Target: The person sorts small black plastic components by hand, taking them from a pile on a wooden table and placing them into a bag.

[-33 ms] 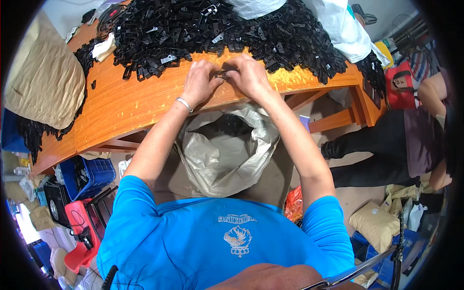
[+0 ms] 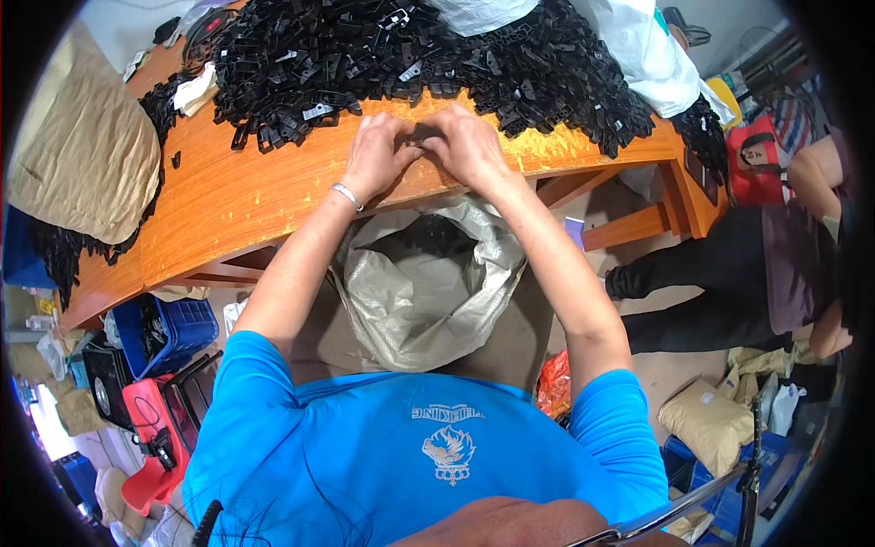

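My left hand (image 2: 376,155) and my right hand (image 2: 468,150) meet at the front edge of the wooden table (image 2: 273,187). Thumbs and fingers of both are closed on a small dark plastic part (image 2: 416,142), which they mostly cover. Just beyond my fingers spreads a large heap of black plastic parts (image 2: 365,68), reaching across the back of the tabletop. Below the table edge, between my forearms, a pale woven sack (image 2: 410,328) gapes with dark pieces inside.
A brown paper sack (image 2: 87,146) stands on the left, with more black parts around it. White plastic bags (image 2: 638,59) lie against the heap. A blue crate (image 2: 169,333) and a red chair (image 2: 150,428) are at lower left. Another person (image 2: 720,283) stands at right.
My right hand has shifted very slightly to the left, and less of the dark part shows between my fingers. The left hand stays in place.
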A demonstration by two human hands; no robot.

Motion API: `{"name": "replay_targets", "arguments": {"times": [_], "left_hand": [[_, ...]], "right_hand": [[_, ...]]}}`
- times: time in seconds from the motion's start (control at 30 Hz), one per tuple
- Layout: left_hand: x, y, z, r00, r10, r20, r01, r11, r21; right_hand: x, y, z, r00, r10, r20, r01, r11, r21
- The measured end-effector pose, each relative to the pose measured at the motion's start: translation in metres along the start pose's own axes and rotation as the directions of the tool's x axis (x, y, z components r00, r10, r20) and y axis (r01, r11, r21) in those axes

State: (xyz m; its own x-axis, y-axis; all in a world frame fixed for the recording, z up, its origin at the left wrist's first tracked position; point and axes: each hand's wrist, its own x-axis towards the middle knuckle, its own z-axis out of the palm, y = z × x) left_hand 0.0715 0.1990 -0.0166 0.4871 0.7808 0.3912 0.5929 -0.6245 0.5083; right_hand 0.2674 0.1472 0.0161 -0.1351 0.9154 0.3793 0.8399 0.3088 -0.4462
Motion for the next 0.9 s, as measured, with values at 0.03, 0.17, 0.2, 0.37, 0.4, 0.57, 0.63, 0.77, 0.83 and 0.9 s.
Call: {"name": "replay_targets", "arguments": {"times": [0.03, 0.17, 0.2, 0.37, 0.4, 0.57, 0.63, 0.77, 0.83, 0.9], "left_hand": [[0.001, 0.001, -0.001, 1.000, 0.003, 0.001, -0.003, 1.000, -0.001], [0.003, 0.004, -0.003, 0.996, -0.022, 0.086, 0.023, 1.000, -0.007], [0.003, 0.004, -0.004, 0.994, -0.039, 0.106, 0.040, 0.999, -0.011], [0.005, -0.005, -0.008, 0.959, -0.174, 0.223, 0.248, 0.897, -0.365], [0.005, -0.005, -0.010, 0.902, -0.269, 0.338, 0.428, 0.662, -0.615], [0.015, 0.003, -0.006, 0.979, -0.161, 0.128, 0.170, 0.983, -0.064], [0.013, 0.006, -0.004, 0.975, -0.166, 0.149, 0.173, 0.984, -0.033], [0.012, -0.005, -0.006, 0.962, -0.162, 0.219, 0.195, 0.971, -0.136], [0.019, -0.006, -0.006, 0.964, -0.179, 0.196, 0.219, 0.954, -0.204], [0.035, -0.001, -0.012, 0.998, -0.057, -0.029, 0.058, 0.997, 0.047]], "right_hand": [[-0.002, 0.001, 0.005, 0.997, -0.063, -0.036, 0.063, 0.998, 0.007], [-0.006, 0.007, 0.010, 0.993, -0.118, -0.009, 0.118, 0.993, -0.002], [-0.005, 0.007, 0.010, 0.994, -0.096, 0.046, 0.097, 0.995, -0.029], [-0.013, 0.005, 0.012, 0.992, -0.110, 0.064, 0.115, 0.990, -0.082], [-0.019, 0.004, 0.012, 0.993, -0.117, 0.003, 0.117, 0.991, -0.059], [-0.029, 0.004, 0.021, 0.983, -0.134, -0.126, 0.128, 0.990, -0.051], [-0.034, 0.006, 0.026, 0.970, -0.194, -0.149, 0.179, 0.978, -0.112], [-0.041, 0.004, 0.019, 0.976, -0.180, -0.125, 0.166, 0.980, -0.110], [-0.064, -0.005, 0.012, 0.987, -0.153, -0.043, 0.149, 0.985, -0.083], [-0.091, -0.028, 0.001, 0.993, -0.120, -0.009, 0.119, 0.992, -0.044]]}}
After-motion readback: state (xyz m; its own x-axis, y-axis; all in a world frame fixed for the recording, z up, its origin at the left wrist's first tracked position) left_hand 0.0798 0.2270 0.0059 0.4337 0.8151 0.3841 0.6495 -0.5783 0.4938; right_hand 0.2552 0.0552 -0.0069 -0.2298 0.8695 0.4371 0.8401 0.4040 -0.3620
